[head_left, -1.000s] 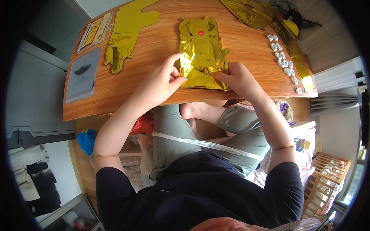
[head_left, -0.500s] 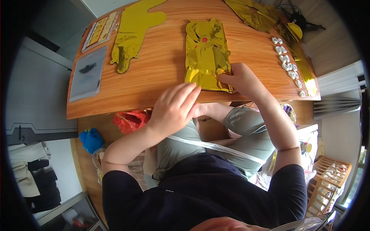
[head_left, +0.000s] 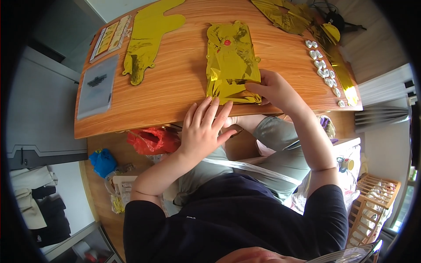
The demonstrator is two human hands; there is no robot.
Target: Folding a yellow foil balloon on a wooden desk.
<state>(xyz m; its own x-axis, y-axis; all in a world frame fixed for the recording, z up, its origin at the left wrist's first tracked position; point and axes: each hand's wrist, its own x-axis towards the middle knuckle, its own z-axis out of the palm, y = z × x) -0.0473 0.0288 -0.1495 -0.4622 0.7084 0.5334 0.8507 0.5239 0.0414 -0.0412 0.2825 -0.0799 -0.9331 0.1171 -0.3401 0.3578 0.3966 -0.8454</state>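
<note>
A folded gold foil balloon (head_left: 230,61) lies flat on the wooden table, its near end by the front edge. A small red spot marks its far half. My right hand (head_left: 275,91) pinches the balloon's near right side, thumb on top and the other fingers mostly out of sight. My left hand (head_left: 203,125) is open with fingers spread, palm down, its fingertips by the balloon's near left corner at the table edge. Whether those fingertips touch the foil, I cannot tell.
Another flat gold foil balloon (head_left: 147,41) lies to the left, beside a clear plastic sleeve (head_left: 96,87) and a flat printed pack (head_left: 109,38). Several small white pieces (head_left: 323,70) line the right side, near more gold foil (head_left: 285,17). A red plastic bag (head_left: 153,141) sits below the table edge.
My left hand has spread its fingers and turned palm down by the balloon's near edge. The right hand keeps its pinch at the right side, and the foil's near flap lies differently.
</note>
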